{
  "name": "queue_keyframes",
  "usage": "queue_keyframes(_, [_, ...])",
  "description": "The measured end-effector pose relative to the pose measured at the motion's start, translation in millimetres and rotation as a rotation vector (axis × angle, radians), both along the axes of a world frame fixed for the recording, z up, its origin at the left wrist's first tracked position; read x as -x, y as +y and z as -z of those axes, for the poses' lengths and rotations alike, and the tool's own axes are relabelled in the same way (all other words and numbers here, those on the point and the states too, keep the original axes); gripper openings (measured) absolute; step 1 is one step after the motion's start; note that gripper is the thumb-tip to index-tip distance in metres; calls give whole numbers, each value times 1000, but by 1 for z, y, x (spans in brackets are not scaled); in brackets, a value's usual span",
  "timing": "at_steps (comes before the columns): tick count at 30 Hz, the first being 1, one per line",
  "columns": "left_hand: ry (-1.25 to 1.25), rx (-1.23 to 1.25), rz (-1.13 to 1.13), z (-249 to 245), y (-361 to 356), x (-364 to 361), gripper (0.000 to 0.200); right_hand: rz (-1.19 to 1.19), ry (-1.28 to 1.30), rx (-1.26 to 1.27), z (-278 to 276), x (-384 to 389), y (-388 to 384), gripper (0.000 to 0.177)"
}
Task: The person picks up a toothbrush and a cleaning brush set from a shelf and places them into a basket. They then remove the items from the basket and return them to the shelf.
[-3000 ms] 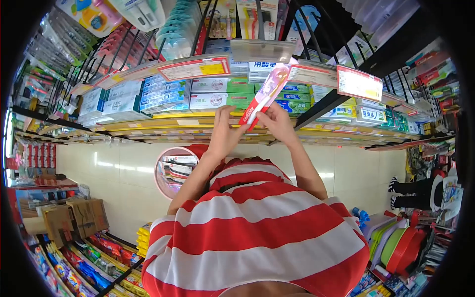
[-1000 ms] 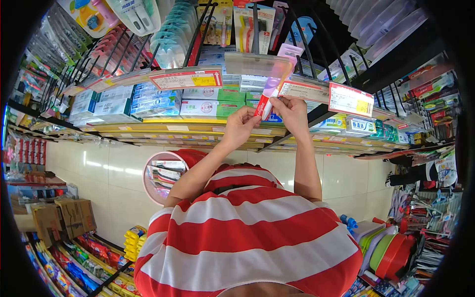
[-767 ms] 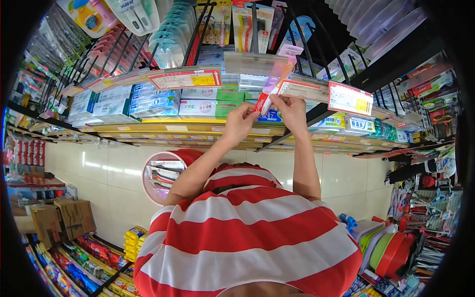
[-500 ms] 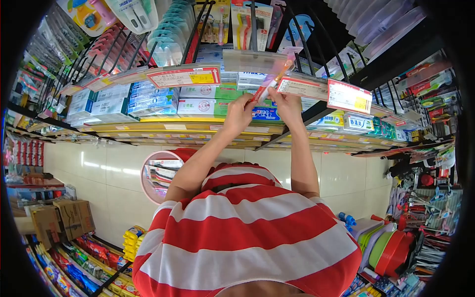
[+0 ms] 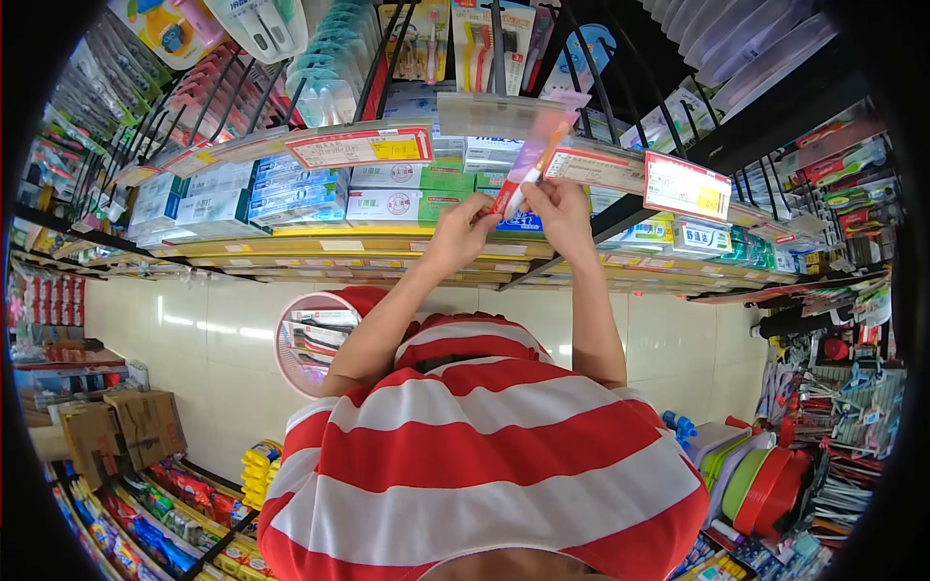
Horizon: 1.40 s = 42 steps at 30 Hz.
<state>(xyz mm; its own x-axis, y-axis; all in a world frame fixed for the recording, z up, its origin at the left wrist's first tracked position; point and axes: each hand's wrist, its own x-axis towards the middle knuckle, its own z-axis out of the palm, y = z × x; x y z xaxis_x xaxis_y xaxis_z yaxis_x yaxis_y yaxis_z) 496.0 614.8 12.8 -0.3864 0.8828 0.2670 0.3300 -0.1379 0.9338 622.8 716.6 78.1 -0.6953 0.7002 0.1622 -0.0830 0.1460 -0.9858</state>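
My two hands meet in front of the shelf, around a slim packaged toothbrush (image 5: 533, 165) in red, white, orange and pale purple. It leans with its upper end to the right. My left hand (image 5: 459, 232) pinches the lower left corner of the pack. The fingers of my right hand (image 5: 564, 221) are closed on its lower right side, and they hide part of it. Behind the pack hang a clear label strip (image 5: 499, 116) and a red-edged price tag (image 5: 593, 171). Boxes of toothpaste (image 5: 386, 206) stand on the shelf just behind my hands.
Black metal hooks (image 5: 589, 73) stick out above, several with carded brushes. A pink round basket (image 5: 282, 347) holding packs stands on the tiled floor (image 5: 208, 339), left of my body. Cardboard boxes (image 5: 145, 426) lie at the left; plastic basins (image 5: 775, 494) stand behind at the right.
The toothbrush pack has come slightly down towards me and shows more of its face. Both hands have sunk a little with it, my left hand moving slightly left.
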Motion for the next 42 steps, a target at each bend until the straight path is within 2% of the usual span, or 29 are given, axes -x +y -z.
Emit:
queue_keyframes(3, [-17, 35, 44, 11, -9, -3, 9, -20, 53, -51, 7, -9, -11, 20])
queue_keyframes(6, [-42, 93, 82, 13, -24, -12, 10, -26, 126, 56, 8, -20, -28, 27])
queue_keyframes(11, [-40, -11, 84, 0, -36, -27, 11, -9, 157, 9, 6, -38, -42, 27])
queue_keyframes(15, [-92, 19, 127, -10, -39, -30, 11, 22, 178, 6, -3, -42, -45, 30])
queue_keyframes(17, [-176, 43, 143, -16, -38, -33, 11, 27, 150, 0, -10, -41, -43, 31])
queue_keyframes(21, [-184, 92, 179, -19, -38, -33, 10, 63, 135, 50, -9, -41, -43, 34])
queue_keyframes(26, [-251, 158, 254, -27, -43, -32, 9, 148, 121, -14, -18, -38, -52, 39])
queue_keyframes(32, [-453, 239, 460, -43, -55, -33, 10, 164, 25, -61, -25, -48, -58, 46])
queue_keyframes(36, [-247, 172, 457, -44, -47, -30, 16, 212, 34, -128, -17, -47, -56, 47])
queue_keyframes(42, [-222, 144, 402, -55, -35, -33, 19, 270, 72, -148, -16, -43, -53, 36])
